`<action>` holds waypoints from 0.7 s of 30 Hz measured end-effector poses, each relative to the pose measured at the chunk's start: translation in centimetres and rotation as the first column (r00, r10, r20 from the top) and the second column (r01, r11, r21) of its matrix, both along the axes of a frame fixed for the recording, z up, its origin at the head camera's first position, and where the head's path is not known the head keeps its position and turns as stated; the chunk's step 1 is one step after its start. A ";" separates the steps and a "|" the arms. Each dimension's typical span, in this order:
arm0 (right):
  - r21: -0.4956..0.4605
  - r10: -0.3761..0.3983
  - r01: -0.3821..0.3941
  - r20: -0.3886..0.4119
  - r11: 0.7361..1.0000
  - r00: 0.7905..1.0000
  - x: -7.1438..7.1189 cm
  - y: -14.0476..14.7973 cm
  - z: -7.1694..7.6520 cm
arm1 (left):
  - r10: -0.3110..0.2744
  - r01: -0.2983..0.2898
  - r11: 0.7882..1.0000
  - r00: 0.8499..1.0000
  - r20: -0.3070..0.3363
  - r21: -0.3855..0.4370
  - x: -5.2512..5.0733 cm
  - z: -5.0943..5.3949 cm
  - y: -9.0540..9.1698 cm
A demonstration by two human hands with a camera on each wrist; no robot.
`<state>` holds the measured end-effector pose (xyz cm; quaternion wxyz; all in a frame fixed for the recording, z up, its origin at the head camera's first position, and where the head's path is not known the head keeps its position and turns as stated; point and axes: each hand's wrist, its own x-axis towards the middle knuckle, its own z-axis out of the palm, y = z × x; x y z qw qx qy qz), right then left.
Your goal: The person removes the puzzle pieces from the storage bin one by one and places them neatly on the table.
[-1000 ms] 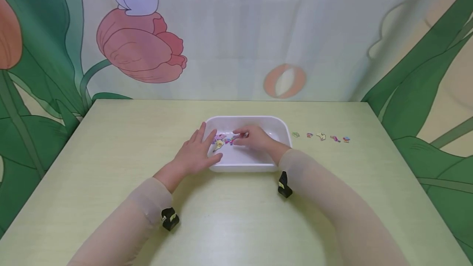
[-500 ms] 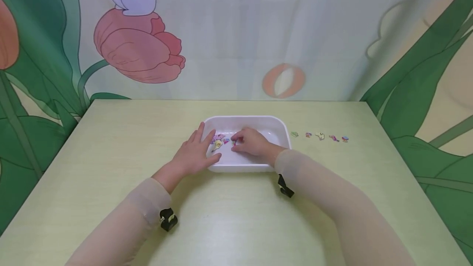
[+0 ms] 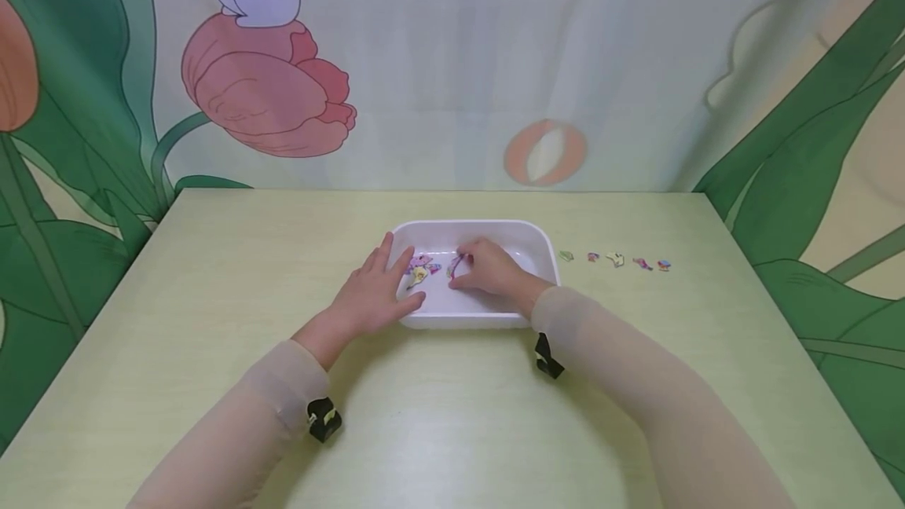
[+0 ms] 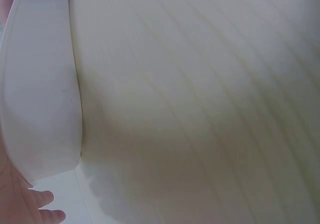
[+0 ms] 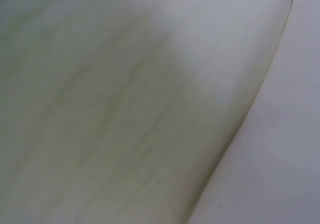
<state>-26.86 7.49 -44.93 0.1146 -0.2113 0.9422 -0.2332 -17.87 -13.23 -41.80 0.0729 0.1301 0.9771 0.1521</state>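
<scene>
A white plastic tray (image 3: 467, 320) stands on the table, with several small colourful sticker-like cut-outs (image 3: 420, 272) lying at its left end. My left hand (image 3: 369, 293) rests at the tray's left rim with its fingers spread. In the left wrist view, part of that left hand (image 4: 19, 196) shows beside the tray's outer wall (image 4: 42, 84). Inside the tray, my right hand (image 3: 491, 269) pinches a sticker-like cut-out (image 3: 456, 265) between thumb and fingers. The right wrist view shows only the tray's side (image 5: 270, 144) and the table, not the hand.
Right of the tray, several similar cut-outs (image 3: 615, 260) lie in a row on the pale wooden table (image 3: 438, 422). A curtain (image 3: 438, 69) printed with flowers and leaves hangs behind the table's far edge.
The right hand has shifted slightly within the tray, and the cut-out at its fingertips has moved a little away from the others. The left hand stays at the rim.
</scene>
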 end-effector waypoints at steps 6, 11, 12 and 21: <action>0.019 -0.032 0.032 -0.010 0.999 0.999 0.3 0.0 0.4 | -0.001 0.001 1.000 1.000 -0.009 -0.004 0.0 0.0 0.0; 0.017 -0.010 0.010 0.010 1.000 1.000 0.3 -0.1 0.5 | 0.004 -0.004 1.000 1.000 -0.006 0.000 0.2 0.0 0.0; 0.011 0.000 0.000 0.018 1.000 1.000 0.3 -0.1 0.4 | 0.006 -0.006 1.000 1.000 -0.006 0.000 0.2 0.0 -0.1; -0.202 0.045 -0.029 0.074 0.979 0.996 0.4 0.7 1.5 | 0.001 -0.001 1.000 1.000 0.001 0.000 0.3 0.3 0.1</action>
